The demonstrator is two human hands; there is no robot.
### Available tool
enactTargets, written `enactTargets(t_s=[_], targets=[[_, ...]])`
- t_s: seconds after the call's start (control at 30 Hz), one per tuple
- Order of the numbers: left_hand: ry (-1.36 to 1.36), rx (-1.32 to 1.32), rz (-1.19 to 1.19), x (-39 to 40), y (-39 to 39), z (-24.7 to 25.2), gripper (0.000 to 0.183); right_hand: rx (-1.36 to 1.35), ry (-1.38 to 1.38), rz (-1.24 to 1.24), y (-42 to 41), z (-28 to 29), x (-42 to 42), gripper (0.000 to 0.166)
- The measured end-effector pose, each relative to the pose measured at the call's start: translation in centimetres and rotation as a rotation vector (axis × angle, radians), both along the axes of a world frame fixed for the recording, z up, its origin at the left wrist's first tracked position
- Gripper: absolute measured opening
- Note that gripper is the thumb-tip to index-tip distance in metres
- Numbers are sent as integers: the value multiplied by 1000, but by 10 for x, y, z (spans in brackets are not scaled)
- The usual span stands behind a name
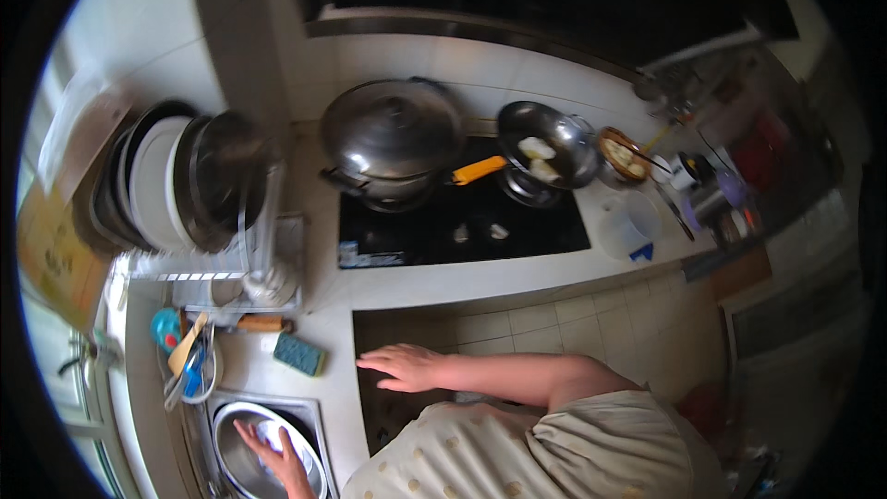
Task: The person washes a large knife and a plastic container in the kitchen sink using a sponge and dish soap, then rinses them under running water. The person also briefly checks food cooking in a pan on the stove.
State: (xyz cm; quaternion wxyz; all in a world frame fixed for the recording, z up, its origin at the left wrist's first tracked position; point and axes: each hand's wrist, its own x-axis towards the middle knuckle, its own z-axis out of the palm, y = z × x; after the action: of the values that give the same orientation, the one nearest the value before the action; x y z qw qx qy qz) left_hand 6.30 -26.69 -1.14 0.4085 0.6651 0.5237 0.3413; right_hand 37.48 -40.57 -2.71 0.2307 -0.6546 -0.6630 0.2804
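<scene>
My left hand [277,457] is held over a metal basin [232,440] in the sink, fingers spread and holding nothing. A white item lies in the basin, partly hidden by the hand. My right hand [404,367] hangs in the air just off the counter's front edge, holding nothing. Nearest to it on the counter lies a green scouring sponge [299,354]. On the black cooktop [478,242] stand a large lidded pot [391,128] and an orange-handled wok [540,114] with pale pieces of food [537,148] in it.
A rack of plates and pans [161,184] stands at the left, above a white utensil container [208,378]. Right of the cooktop are a basket of pale food [624,156], a translucent plastic container [629,225] and several kitchen items. A dark range hood [540,0] hangs behind.
</scene>
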Motion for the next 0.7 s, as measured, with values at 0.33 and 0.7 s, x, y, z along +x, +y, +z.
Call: enactTargets(t_s=[0.33, 0.7], targets=[[-74, 123, -386, 152, -122, 51, 66, 249, 485, -1710, -435, -137, 269, 41], [98, -180, -679, 314, -295, 48, 41, -202, 988, -1682, -556, -15, 491, 63]])
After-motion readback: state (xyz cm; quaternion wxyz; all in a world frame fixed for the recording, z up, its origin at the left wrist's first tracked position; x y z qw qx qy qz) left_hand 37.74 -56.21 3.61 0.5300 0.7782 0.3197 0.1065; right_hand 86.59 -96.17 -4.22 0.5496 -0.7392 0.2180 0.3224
